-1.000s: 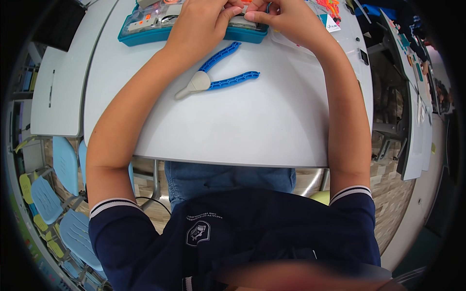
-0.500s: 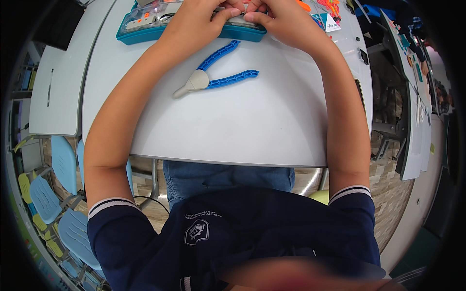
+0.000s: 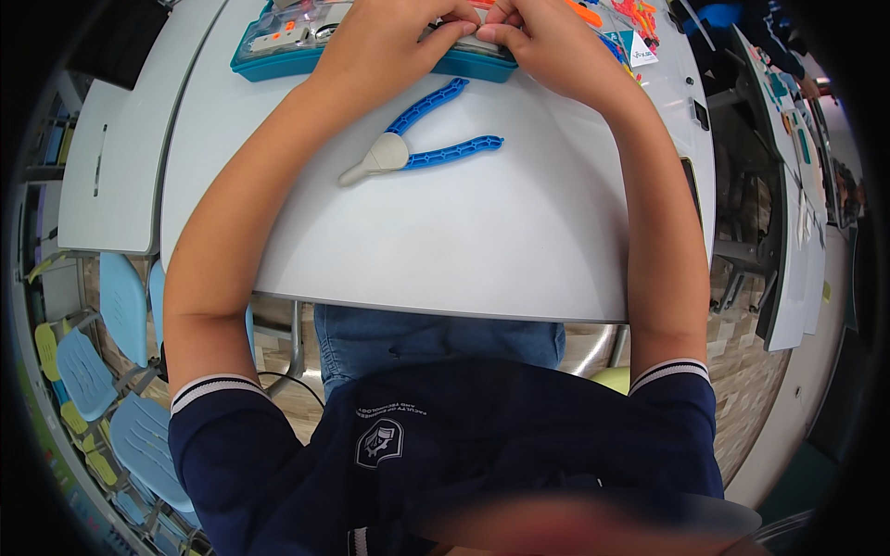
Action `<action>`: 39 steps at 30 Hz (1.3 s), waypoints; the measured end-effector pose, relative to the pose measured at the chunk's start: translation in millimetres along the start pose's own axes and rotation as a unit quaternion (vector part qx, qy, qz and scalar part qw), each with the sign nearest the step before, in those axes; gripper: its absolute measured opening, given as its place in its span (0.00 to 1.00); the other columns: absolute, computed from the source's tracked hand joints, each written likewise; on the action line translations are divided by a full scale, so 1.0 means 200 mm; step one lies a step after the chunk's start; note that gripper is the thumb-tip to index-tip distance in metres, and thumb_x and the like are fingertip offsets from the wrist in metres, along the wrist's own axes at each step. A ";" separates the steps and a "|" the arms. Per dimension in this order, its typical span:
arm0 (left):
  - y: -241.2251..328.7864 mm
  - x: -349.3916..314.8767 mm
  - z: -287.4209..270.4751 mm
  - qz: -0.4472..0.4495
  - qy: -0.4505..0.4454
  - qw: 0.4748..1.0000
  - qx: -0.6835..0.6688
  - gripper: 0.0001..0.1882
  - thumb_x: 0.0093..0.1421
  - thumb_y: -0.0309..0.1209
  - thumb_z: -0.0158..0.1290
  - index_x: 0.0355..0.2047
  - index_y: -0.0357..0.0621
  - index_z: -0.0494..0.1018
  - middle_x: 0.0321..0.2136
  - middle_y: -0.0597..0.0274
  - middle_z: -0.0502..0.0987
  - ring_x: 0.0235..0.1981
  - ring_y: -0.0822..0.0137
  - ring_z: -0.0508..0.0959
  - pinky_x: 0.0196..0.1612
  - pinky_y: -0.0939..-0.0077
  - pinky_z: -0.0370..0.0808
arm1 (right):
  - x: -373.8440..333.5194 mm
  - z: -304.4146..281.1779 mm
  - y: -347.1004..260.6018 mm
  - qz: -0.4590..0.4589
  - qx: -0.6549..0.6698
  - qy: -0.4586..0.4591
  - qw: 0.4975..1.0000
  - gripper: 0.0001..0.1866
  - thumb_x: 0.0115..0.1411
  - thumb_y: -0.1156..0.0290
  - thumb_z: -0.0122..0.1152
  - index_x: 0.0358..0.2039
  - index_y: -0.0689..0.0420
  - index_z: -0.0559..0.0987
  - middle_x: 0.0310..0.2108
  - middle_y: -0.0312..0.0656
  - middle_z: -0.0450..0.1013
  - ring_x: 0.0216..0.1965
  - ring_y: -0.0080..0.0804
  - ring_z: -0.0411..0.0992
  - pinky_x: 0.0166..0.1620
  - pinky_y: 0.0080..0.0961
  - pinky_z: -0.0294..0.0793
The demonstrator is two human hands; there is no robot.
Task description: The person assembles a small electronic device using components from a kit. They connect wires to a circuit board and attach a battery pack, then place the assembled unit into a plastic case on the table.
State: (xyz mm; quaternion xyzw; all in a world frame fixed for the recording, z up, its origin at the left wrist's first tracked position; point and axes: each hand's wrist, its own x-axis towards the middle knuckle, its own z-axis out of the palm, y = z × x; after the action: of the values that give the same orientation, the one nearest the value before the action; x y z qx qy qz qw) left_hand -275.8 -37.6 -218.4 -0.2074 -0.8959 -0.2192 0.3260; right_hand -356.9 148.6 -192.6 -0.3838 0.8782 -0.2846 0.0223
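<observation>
Small part: a little pale piece [image 3: 477,39] pinched between both hands at the top edge of the view, right over the near rim of the tray. Too small and too covered to say what it is.
Left hand: left hand [image 3: 385,37] has its fingers curled in tight, fingertips closed on the part from the left.
Right hand: right hand [image 3: 547,42] does the same from the other side, its fingertips touching those of the left hand.
Tray: teal tray [image 3: 278,63] with small bits in it, orange and white ones, sits under and behind the hands at the far side of the table.
Tool: blue-handled plastic pliers [image 3: 417,148] with a grey head, handles spread apart, lie flat just in front of the tray, between the forearms, nobody touching them.
Table: white table [image 3: 445,250], rounded near edge.
Around: orange and red bits [image 3: 630,14] to the right of the tray, light blue chairs [image 3: 111,371] down on the left.
</observation>
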 end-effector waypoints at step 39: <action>-0.03 -0.01 0.07 -0.121 -0.036 0.990 -0.057 0.08 0.62 0.31 0.60 0.41 0.45 0.81 0.36 0.64 0.77 0.48 0.58 0.70 0.54 0.63 0.68 | -0.01 -0.02 0.06 -0.015 0.034 0.008 0.999 0.13 0.60 0.63 0.71 0.39 0.59 0.84 0.41 0.47 0.76 0.41 0.37 0.77 0.44 0.33 0.78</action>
State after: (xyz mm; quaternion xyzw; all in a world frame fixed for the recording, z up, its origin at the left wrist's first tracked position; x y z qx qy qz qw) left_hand -284.3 -35.6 -231.1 -0.1233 -0.9116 -0.3003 0.2522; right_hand -364.4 158.3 -195.8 -0.3935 0.8623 -0.3178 0.0243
